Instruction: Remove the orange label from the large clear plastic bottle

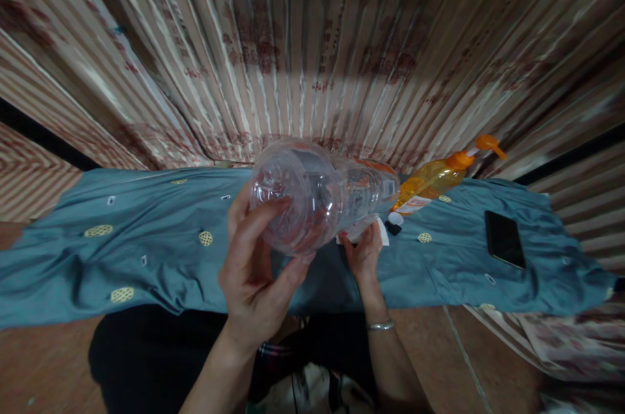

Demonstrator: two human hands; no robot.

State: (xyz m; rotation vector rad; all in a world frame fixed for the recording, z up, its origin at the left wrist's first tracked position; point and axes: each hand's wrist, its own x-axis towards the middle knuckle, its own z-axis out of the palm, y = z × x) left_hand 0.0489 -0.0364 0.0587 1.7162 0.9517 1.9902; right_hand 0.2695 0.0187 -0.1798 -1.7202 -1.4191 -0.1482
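Note:
A large clear plastic bottle point(322, 196) lies tilted in the air over the cloth, its round base toward the camera at left. Wrapped round the base end is my left hand point(261, 264), fingers curled on its bottom and side. Lower right of the bottle is my right hand point(364, 254), with a bracelet at the wrist; its fingers close on a white piece point(382, 232), perhaps tissue or paper, below the bottle's far part. Just right of those fingers sit a small white cap point(396, 219) and a small black piece point(393, 229).
An orange pump bottle point(432, 183) stands behind the small cap, leaning right in view. A black phone point(504, 239) lies at the right on the teal patterned cloth point(166, 238). Striped curtains point(293, 43) hang directly behind the cloth-covered surface.

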